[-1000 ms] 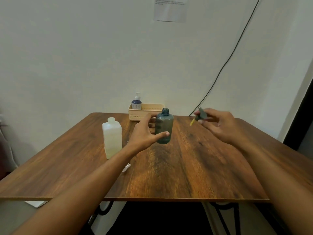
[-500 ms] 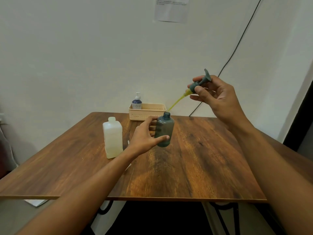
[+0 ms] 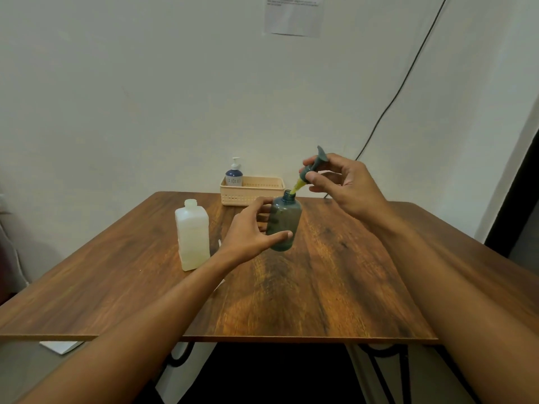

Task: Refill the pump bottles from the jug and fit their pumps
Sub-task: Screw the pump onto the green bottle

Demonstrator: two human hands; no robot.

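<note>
Lowered since half a second ago, the right hand (image 3: 347,185) has brought the pump (image 3: 310,167) down from high against the wall to just above the bottle's mouth. The left hand and the bottle sit almost where they were.

Head view: the left hand (image 3: 250,228) grips the dark teal bottle (image 3: 287,220) from its left side. The thumb lies across the near face low down and the fingers curl round the far side. The bottle stands over the middle of the wooden table (image 3: 320,287), leaning slightly. Whether its base touches the wood cannot be told. Its neck is open.

The right hand pinches the grey pump head between thumb and fingertips, up and to the right of the bottle. The pump is tilted, its top pointing up and right. Its yellow dip tube (image 3: 297,186) slants down to the left, and the tip meets the bottle's mouth. How far it goes in cannot be told.

Left of the bottle, just beyond the left wrist, stands the white translucent jug (image 3: 192,234), upright and uncapped. At the far edge of the table sits a beige basket (image 3: 253,189), with a small blue-and-white pump bottle (image 3: 234,173) in its left end, pump fitted.

On the wall behind hang a sheet of paper (image 3: 294,14) and a dark cable (image 3: 402,88) running down toward the table's far right.
</note>
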